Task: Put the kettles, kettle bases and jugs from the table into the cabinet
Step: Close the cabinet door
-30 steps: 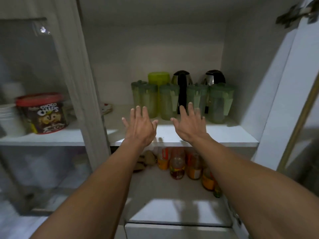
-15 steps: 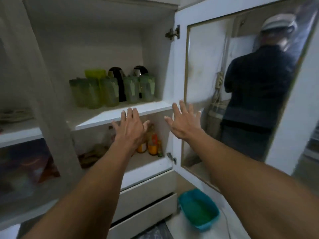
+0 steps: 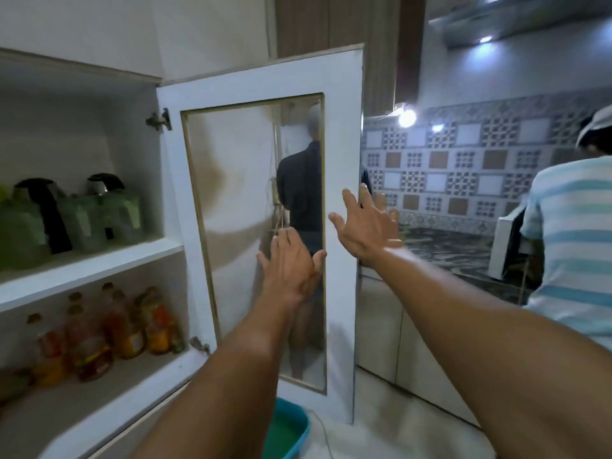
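Observation:
The white cabinet stands open at the left. On its upper shelf (image 3: 99,263) sit several green jugs (image 3: 112,220) with two steel kettles with black lids (image 3: 102,183) behind them. The glass-panelled cabinet door (image 3: 341,134) hangs open in the middle of the view. My left hand (image 3: 291,270) is spread in front of the door's glass, empty. My right hand (image 3: 367,223) is spread at the door's outer edge, fingers apart, holding nothing.
Several bottles (image 3: 132,326) stand on the lower shelf. A teal basin (image 3: 291,429) sits on the floor below the door. A person in a striped shirt (image 3: 573,246) stands at the right by a dark counter (image 3: 443,246). Another person shows through the glass.
My view has swung right, from the shelf to the open door. Both hands moved away from the jugs and now sit at the door.

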